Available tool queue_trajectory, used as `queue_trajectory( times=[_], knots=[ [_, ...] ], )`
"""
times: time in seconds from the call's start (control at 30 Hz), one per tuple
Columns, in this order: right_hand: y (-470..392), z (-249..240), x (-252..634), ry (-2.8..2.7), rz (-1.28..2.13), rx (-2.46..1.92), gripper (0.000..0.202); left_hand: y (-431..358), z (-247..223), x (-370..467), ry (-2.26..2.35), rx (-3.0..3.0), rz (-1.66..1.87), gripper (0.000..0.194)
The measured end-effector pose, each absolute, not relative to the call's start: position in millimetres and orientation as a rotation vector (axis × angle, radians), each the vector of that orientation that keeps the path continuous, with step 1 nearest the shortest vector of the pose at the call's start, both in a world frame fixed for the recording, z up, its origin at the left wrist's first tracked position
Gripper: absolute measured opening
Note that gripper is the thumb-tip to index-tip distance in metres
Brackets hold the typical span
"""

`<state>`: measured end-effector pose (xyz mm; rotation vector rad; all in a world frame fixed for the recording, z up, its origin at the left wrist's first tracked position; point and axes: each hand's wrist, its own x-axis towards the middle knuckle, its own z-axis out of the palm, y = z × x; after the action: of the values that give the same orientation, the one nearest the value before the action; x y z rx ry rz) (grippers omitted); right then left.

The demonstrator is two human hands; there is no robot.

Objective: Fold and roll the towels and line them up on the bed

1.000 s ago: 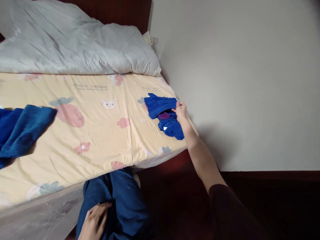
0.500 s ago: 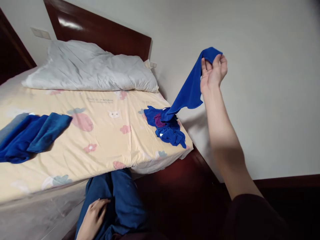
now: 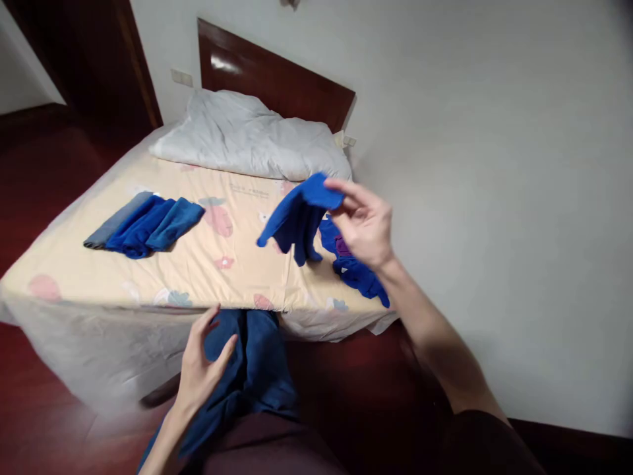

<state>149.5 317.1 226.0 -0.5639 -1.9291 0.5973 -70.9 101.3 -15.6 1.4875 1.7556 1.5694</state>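
"Blue cloth [image 3: 301, 214] up in the air, near the middle of the frame. What's around it?"

"Biggest first: the bed [image 3: 217, 274], running from the left edge to right of centre, with a grey quilt [image 3: 237, 135] bunched at its far end, against the dark headboard [image 3: 277, 72] at upper centre."

"And on the sheet?"

"Left of centre, three folded pieces [image 3: 143, 227] lie side by side, one grey, two in shades of blue. Right of centre there's a loose, crumpled pile [image 3: 361, 274], partly hidden behind the right hand [image 3: 366, 224]."

"So what has just changed?"

"The cloth. Half a second ago its lower end still trailed onto that pile; now it looks separate, hanging in folds over the bed between the pile and the folded pieces. I'd judge it is free to be handled alone."

"How is it held?"

"Right hand only, a narrow pinch on its upper corner, thumb and fingers closed on the fabric. The rest droops, so I think its shape depends on that one hold."

"The other hand?"

"The left hand [image 3: 200, 363] has come up off the trousers [image 3: 262, 356], lower centre, and its grip is wide, thumb and fingers apart, with nothing in it."

"Anything smaller?"

"A purple scrap [image 3: 342, 246] in the pile, just beside the right hand."
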Motion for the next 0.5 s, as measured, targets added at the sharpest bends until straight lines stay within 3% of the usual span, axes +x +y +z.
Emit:
queue_trajectory(
  times=[0.1, 0.17, 0.3, 0.5],
  knots=[
    [256, 175, 101, -2.070, 0.604, -0.535, 0.020, 110, 32, -70, 1.793, 1.609, 1.823, 0.074],
    [216, 138, 74, -2.153, 0.634, -0.520, 0.021, 106, 45, -74, 1.841, 1.793, 1.823, 0.065],
    [152, 79, 41, -2.099, 0.756, -0.636, 0.018, 76, 33, -88, 1.887, 2.008, 1.644, 0.042],
    [103, 23, 34, -2.041, 1.192, -0.610, 0.020, 10, 3, -109, 1.883, 1.959, 1.462, 0.031]
  ],
)
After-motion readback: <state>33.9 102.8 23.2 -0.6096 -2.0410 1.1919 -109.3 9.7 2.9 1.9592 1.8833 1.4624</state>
